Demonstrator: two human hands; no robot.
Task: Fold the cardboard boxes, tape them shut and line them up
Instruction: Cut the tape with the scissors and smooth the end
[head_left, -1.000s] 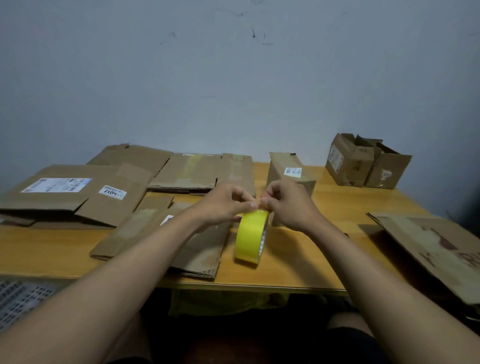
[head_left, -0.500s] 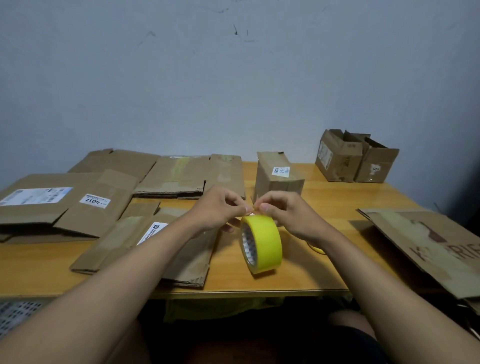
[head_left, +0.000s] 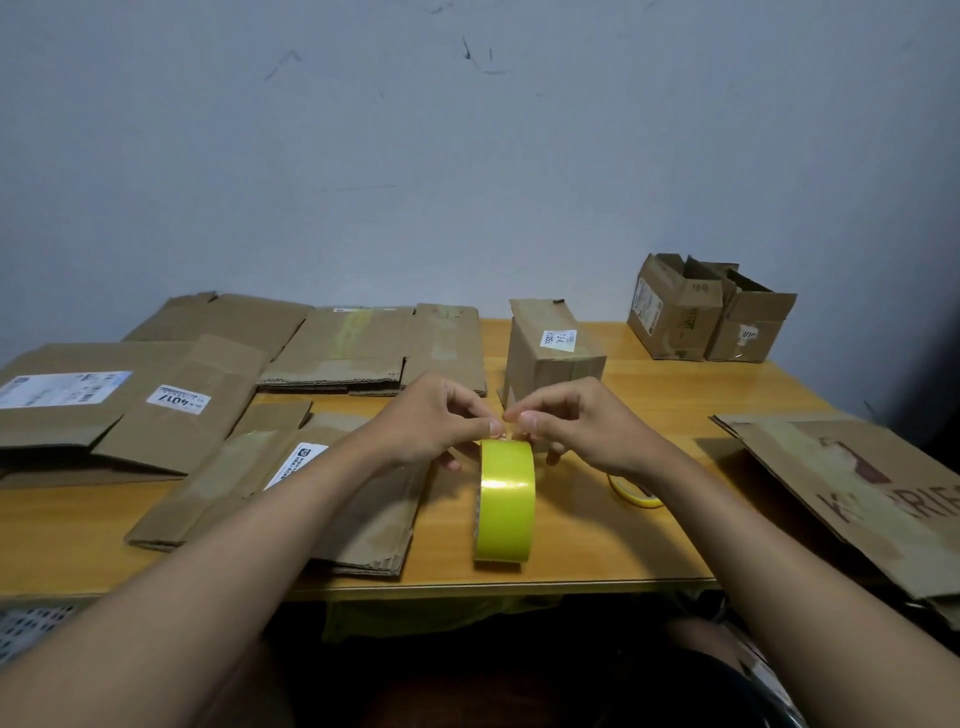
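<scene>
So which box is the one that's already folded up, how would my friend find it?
Start at the wooden table and look toward its back edge, just behind the two hands picking at the yellow tape roll. There stands the folded box, upright and closed. Unlike the flat cardboard to its left and the two open-flapped boxes at the far right corner, it has a small white label on top.

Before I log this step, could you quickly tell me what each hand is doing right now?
Left hand: fingers pinch the top of the yellow tape roll.
Right hand: fingers pinch the same roll's top, right beside the left.
</scene>
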